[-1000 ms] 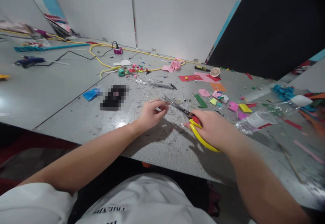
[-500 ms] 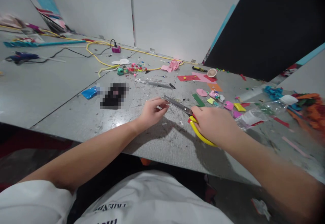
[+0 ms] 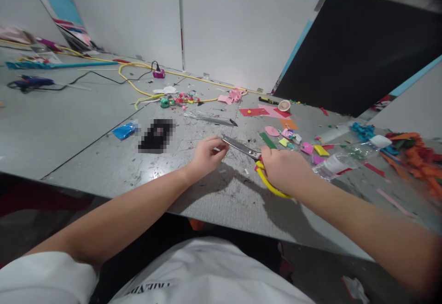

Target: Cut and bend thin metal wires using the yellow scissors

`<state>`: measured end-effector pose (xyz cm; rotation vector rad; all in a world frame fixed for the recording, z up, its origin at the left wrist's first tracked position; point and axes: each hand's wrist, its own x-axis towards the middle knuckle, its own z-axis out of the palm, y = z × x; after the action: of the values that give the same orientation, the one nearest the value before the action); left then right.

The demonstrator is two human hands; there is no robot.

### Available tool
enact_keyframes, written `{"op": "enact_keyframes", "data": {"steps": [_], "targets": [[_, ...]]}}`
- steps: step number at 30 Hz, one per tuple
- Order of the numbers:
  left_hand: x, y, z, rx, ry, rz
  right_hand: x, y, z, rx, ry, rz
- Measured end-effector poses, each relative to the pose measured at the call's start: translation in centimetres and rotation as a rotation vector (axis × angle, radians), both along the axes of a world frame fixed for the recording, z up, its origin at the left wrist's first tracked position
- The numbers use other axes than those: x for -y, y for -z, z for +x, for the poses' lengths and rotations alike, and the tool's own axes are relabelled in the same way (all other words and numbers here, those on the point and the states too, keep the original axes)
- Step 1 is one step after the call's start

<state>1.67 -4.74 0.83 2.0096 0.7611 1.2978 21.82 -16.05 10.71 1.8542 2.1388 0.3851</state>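
Observation:
My right hand (image 3: 285,168) is wrapped round the handles of a pair of scissors (image 3: 241,147) with yellow and red grips. The blades point left and look nearly closed, their tips right by the fingers of my left hand (image 3: 209,154). That hand is closed in a pinch above the grey table (image 3: 207,193); whatever sits between the fingertips is too small to make out. Small white scraps (image 3: 246,171) lie on the tabletop below the blades. Beyond the hands lies a bundle of thin clear strips (image 3: 210,119).
Left of my hands are a blue packet (image 3: 124,131) and a pixelated dark object (image 3: 157,136). A glue gun (image 3: 31,82) and yellow cable (image 3: 127,81) lie farther back. To the right are a clear plastic bottle (image 3: 336,163), coloured paper pieces (image 3: 253,111) and clay packets (image 3: 321,150).
The scissor blades have closed together a little, and a small white scrap now shows on the table near my left hand. The view has shifted slightly; the left hand keeps its pinch.

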Motion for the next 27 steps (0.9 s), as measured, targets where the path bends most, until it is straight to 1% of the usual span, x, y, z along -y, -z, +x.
{"op": "enact_keyframes", "data": {"steps": [6,8,13,17,20,23,27], "targets": [[-0.3,0.6,0.1,0.036,-0.018,0.08,-0.8,-0.3,0.7,0.034,-0.043,-0.07],[-0.3,0.7,0.2,0.043,-0.016,0.08,-1.1,0.0,1.1,0.032,-0.052,-0.07],[-0.3,0.7,0.2,0.059,-0.017,0.072,-1.6,1.3,2.2,0.007,-0.071,-0.004],[-0.4,0.6,0.4,0.046,-0.004,0.108,-1.4,1.8,2.7,-0.012,-0.04,0.016],[-0.4,0.6,0.4,0.069,0.02,0.108,-1.0,1.6,2.6,-0.078,0.005,0.033],[-0.3,0.6,0.4,0.072,0.042,0.142,-0.6,1.4,2.2,-0.182,0.02,0.001],[-0.2,0.5,0.4,0.04,0.073,0.202,-0.5,1.4,1.9,-0.251,0.049,-0.038]]}}
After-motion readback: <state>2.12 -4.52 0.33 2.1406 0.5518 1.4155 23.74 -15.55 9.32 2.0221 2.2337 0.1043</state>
